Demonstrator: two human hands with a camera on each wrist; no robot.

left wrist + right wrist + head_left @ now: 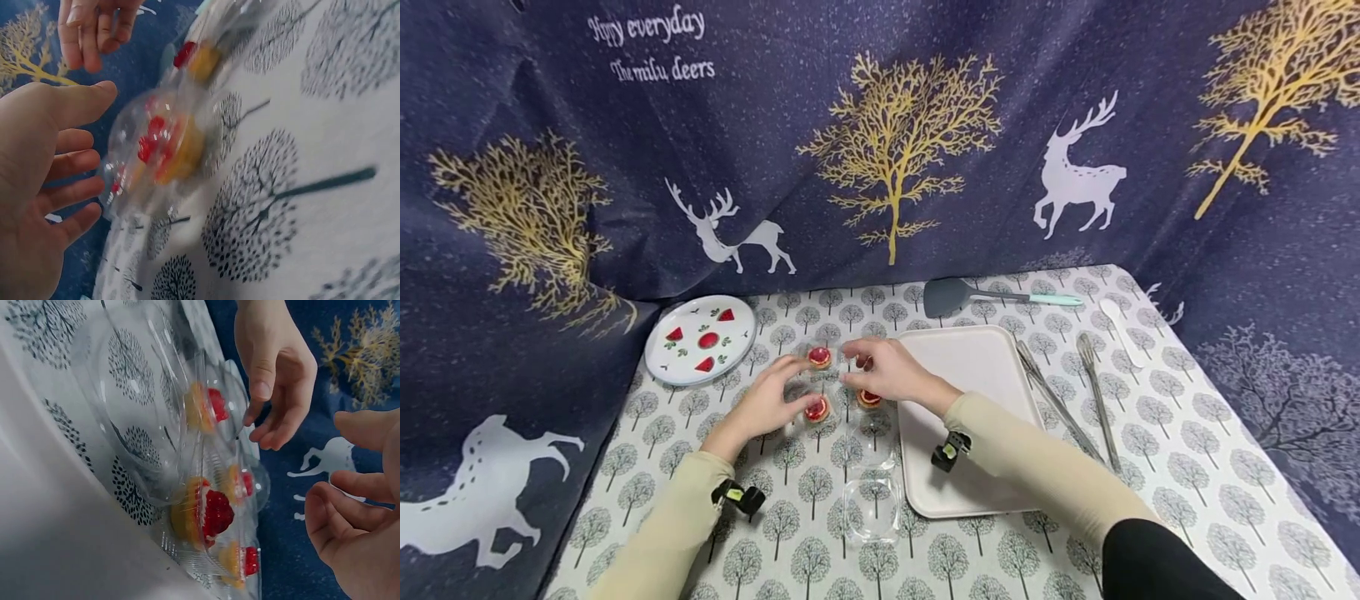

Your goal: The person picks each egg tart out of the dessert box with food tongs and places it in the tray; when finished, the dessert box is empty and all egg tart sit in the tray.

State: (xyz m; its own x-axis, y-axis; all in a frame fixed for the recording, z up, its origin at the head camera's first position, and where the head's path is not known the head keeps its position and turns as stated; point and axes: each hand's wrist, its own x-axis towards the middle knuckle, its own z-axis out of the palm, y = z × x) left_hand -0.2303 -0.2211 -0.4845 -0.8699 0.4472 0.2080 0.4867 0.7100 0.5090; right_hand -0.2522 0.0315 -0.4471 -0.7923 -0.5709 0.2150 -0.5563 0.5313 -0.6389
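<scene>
Clear plastic packaging (874, 442) lies on the patterned worktop (782, 567), at the centre of the head frame. Red-topped cakes (816, 408) sit in its upper part, between your hands. Your left hand (765, 398) is left of the cakes, fingers spread wide. Your right hand (887, 371) is at their right, fingers loosely bent; you cannot tell whether either hand touches the plastic. Your right forearm crosses the pale tray (973, 358), right of centre. Note the plate (688, 354) at centre left.
</scene>
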